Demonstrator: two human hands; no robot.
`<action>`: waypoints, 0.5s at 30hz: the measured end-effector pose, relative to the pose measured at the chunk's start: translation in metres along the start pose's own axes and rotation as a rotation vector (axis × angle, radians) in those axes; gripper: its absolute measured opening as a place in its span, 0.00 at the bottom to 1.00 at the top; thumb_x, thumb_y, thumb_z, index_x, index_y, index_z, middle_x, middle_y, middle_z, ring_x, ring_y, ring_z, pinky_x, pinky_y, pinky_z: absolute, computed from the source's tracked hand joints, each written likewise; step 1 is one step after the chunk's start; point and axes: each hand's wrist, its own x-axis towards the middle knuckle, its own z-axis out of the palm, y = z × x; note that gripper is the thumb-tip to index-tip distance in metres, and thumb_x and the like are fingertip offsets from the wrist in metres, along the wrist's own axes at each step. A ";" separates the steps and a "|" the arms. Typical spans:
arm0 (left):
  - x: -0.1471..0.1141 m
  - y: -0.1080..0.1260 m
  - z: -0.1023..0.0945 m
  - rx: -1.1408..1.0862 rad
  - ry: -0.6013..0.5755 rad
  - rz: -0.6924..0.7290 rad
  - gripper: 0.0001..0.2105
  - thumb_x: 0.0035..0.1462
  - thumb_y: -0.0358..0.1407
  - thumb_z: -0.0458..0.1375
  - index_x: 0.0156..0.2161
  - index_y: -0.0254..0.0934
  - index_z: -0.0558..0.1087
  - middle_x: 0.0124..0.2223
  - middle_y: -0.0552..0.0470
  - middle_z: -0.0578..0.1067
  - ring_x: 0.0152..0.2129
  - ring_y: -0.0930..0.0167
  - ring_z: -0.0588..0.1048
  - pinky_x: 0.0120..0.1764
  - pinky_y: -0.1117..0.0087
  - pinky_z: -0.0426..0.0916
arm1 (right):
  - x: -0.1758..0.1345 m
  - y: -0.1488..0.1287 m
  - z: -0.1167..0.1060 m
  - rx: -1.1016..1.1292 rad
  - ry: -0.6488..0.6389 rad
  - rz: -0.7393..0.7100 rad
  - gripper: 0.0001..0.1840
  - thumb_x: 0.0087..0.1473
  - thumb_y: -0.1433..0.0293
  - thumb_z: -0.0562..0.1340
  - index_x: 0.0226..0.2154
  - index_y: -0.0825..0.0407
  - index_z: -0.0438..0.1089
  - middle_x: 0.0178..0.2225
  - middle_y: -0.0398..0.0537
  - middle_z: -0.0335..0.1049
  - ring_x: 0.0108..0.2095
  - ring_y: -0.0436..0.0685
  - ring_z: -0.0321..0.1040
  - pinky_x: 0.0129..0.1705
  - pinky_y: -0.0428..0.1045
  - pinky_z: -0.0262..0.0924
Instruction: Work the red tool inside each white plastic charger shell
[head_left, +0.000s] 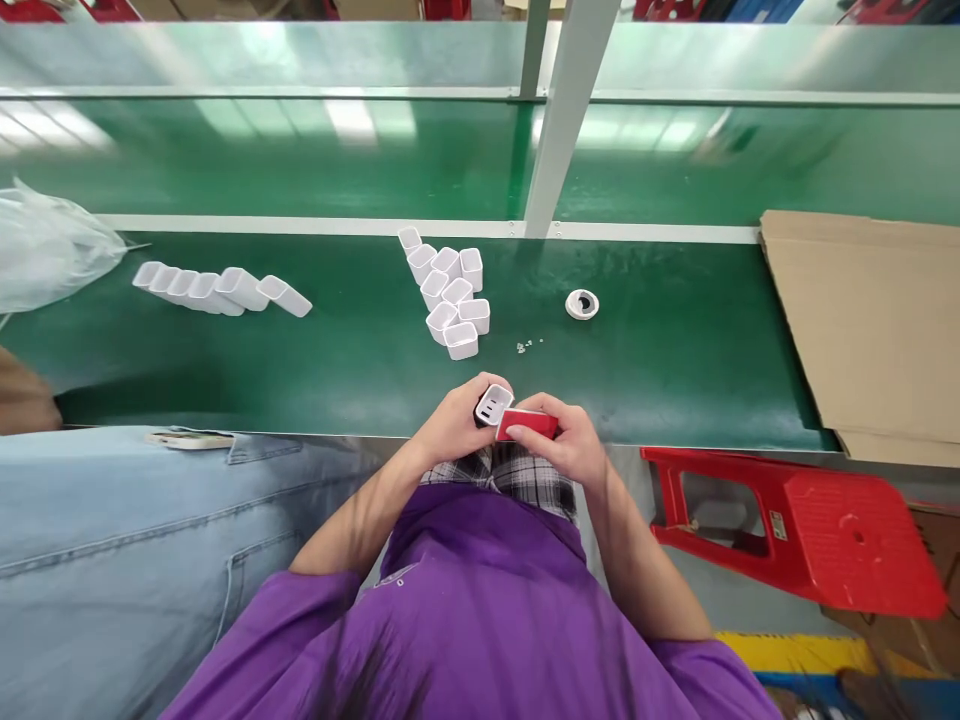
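My left hand is closed around a small white plastic housing, its open end facing up and dark slots showing inside. Fingers and thumb of my right hand grip a red flat-sided object, whose exact kind I cannot make out. One end of the red object meets or overlaps the housing's lower edge; whether they touch is unclear. Both hands are at the bench's front edge, above my lap. Beyond them stands a cluster of similar white housings, open ends up. Tiny whitish bits lie to its right.
A roll of white tape lies on the green bench. More white housings lean in a row at left, near a clear plastic bag. Cardboard covers the right end. A red stool and a person in jeans flank me.
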 end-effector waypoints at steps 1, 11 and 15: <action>0.000 0.000 0.000 0.014 0.004 0.009 0.14 0.49 0.34 0.61 0.42 0.36 0.68 0.39 0.50 0.75 0.33 0.71 0.74 0.38 0.71 0.68 | 0.000 -0.002 0.000 -0.076 0.010 0.000 0.14 0.52 0.58 0.64 0.30 0.53 0.69 0.23 0.41 0.67 0.22 0.47 0.58 0.26 0.44 0.54; -0.007 -0.004 -0.003 0.064 -0.034 0.156 0.19 0.45 0.24 0.51 0.44 0.37 0.69 0.42 0.50 0.76 0.39 0.71 0.75 0.43 0.71 0.69 | 0.016 -0.009 -0.026 -0.138 0.231 0.155 0.22 0.51 0.54 0.63 0.21 0.53 0.60 0.14 0.38 0.58 0.17 0.46 0.52 0.23 0.44 0.48; -0.005 -0.011 0.000 0.138 0.053 0.187 0.16 0.49 0.27 0.55 0.46 0.36 0.67 0.40 0.48 0.75 0.36 0.70 0.75 0.38 0.71 0.71 | 0.020 -0.027 -0.014 -0.116 0.051 0.083 0.16 0.50 0.56 0.65 0.30 0.52 0.65 0.16 0.36 0.59 0.17 0.46 0.53 0.22 0.43 0.48</action>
